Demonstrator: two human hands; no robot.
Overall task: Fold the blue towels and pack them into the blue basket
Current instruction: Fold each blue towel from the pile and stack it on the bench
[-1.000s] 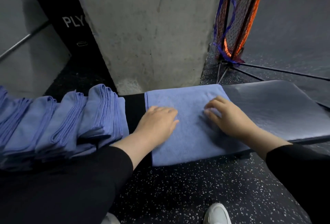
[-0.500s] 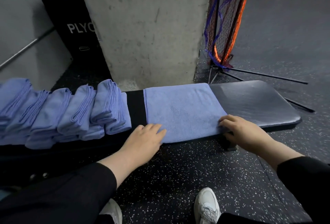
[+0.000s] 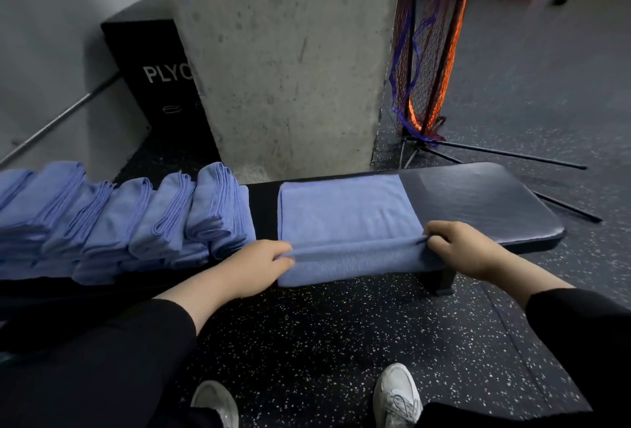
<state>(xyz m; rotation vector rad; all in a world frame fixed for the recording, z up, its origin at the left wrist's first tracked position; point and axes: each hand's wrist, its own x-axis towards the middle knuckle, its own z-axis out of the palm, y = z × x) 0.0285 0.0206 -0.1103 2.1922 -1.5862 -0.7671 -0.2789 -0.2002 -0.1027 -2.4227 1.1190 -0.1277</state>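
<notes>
Pinching both near corners of flat blue terry towel (image 3: pixel 345 212), left grip (image 3: pixel 254 265) and right grip (image 3: pixel 457 250); lying crosswise on padded black worktop (image 3: pixel 478 199), free cloth stretching toward twelve o'clock.

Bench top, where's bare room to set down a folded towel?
Free: the bench pad right of the flat towel, out to its rounded end. A narrow dark strip separates that towel from the folded stack. Crowded: the left side, filled with stacked towels.
</notes>
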